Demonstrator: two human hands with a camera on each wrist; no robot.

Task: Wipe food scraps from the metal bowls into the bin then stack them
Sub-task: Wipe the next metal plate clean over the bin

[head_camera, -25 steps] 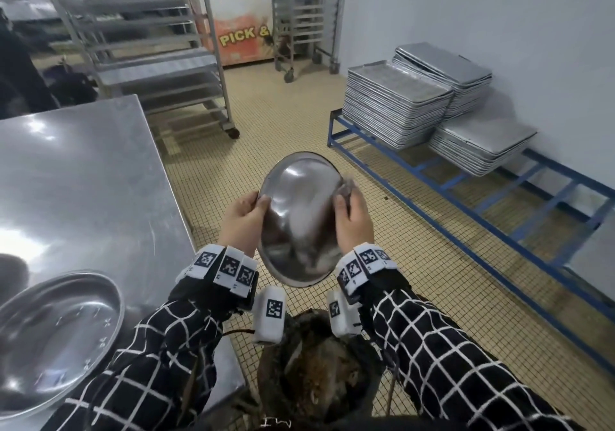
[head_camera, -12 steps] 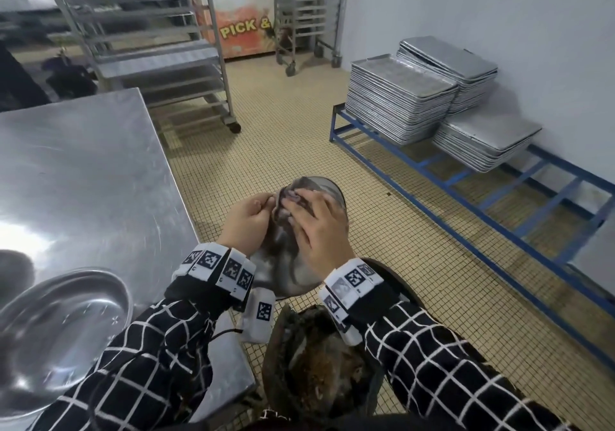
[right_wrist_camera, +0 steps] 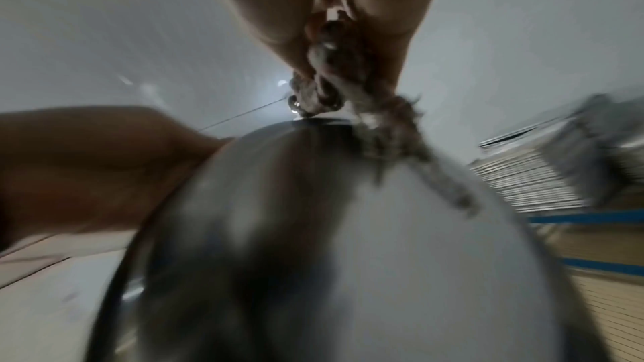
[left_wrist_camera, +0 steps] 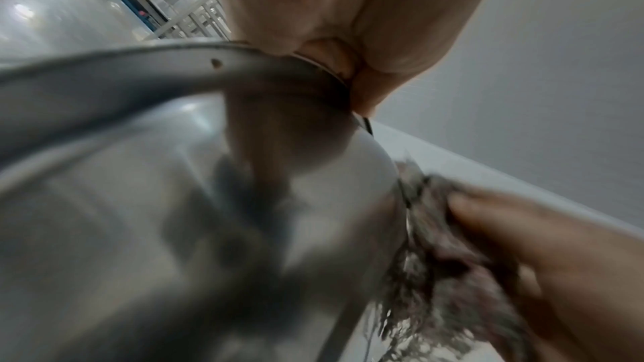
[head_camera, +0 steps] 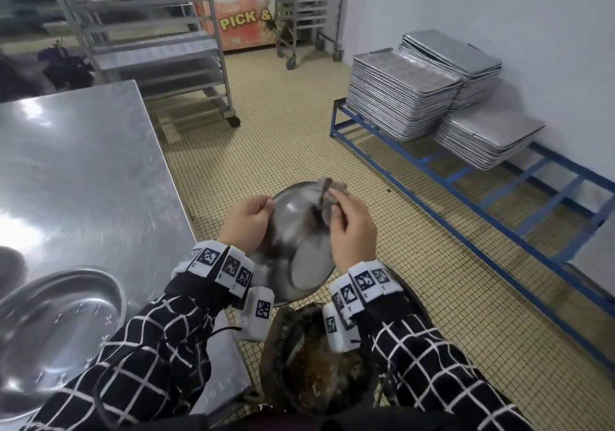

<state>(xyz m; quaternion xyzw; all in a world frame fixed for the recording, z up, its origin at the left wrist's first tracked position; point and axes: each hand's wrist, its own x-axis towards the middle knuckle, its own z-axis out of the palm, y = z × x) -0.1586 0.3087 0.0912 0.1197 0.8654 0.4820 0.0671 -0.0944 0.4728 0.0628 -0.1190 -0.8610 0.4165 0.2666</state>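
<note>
A round metal bowl (head_camera: 296,247) hangs tilted over the dark bin (head_camera: 316,364), which is full of brown scraps. My left hand (head_camera: 248,221) grips the bowl's left rim (left_wrist_camera: 244,54). My right hand (head_camera: 349,231) holds a crumpled grey cloth (head_camera: 329,197) against the bowl's upper right edge; the cloth (left_wrist_camera: 446,258) looks frayed and dirty up close and shows bunched between the fingers (right_wrist_camera: 334,70). A second metal bowl (head_camera: 56,330) sits on the steel table (head_camera: 83,164) at the lower left.
The steel table's edge runs just left of the bin. Stacks of metal trays (head_camera: 399,97) rest on a low blue rack (head_camera: 466,191) along the right wall. Wheeled tray racks (head_camera: 149,31) stand at the back. Tiled floor lies between.
The right hand moved from the bowl's right rim across its inside and now sits with the cloth at the upper right edge. The bowl dropped lower over the bin.
</note>
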